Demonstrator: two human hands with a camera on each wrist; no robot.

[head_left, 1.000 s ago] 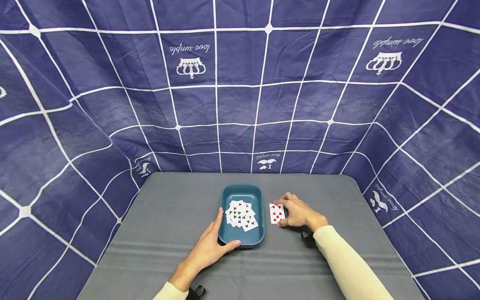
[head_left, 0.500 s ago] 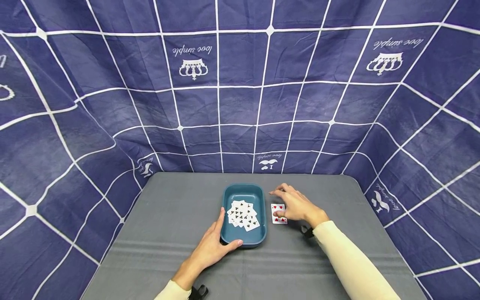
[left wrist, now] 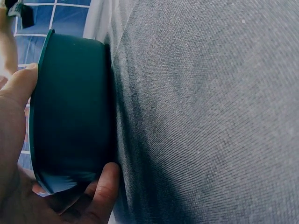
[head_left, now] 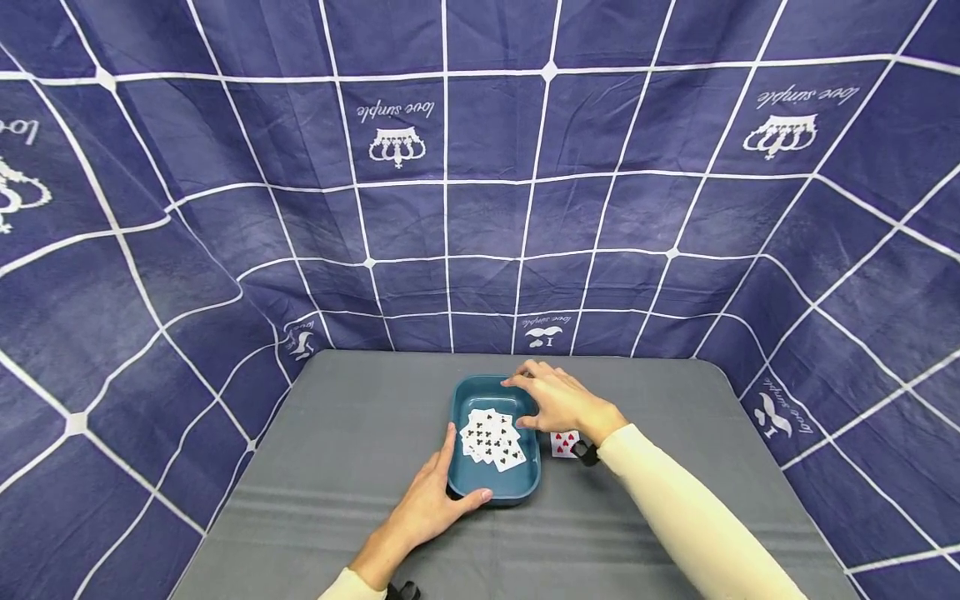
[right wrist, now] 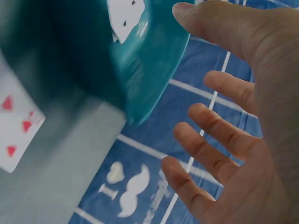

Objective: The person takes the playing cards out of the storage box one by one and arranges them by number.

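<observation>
A teal-blue tray (head_left: pixel 495 498) stands on the table, with a fanned pile of black-suited playing cards (head_left: pixel 491 437) inside it. My left hand (head_left: pixel 427 504) grips its near left corner; in the left wrist view the thumb (left wrist: pixel 27 81) lies at the rim and the fingers are around the side wall. Over the tray's right rim hovers my right hand (head_left: pixel 558 400), fingers spread and holding nothing. Beneath the right wrist, a red hearts card (head_left: pixel 564 444) lies face up beside the tray, partly hidden in the head view; the right wrist view also shows this hearts card (right wrist: pixel 16 121).
The grey cloth-covered table (head_left: pixel 360 442) extends on both sides of the tray. A blue curtain (head_left: pixel 480 217) with white grid lines encloses the back and sides. Dark wrist-camera straps show at both wrists.
My right hand has let go of the hearts card, lifted, and moved left over the tray's rim. The card stays on the table. My left hand keeps its place at the tray's corner.
</observation>
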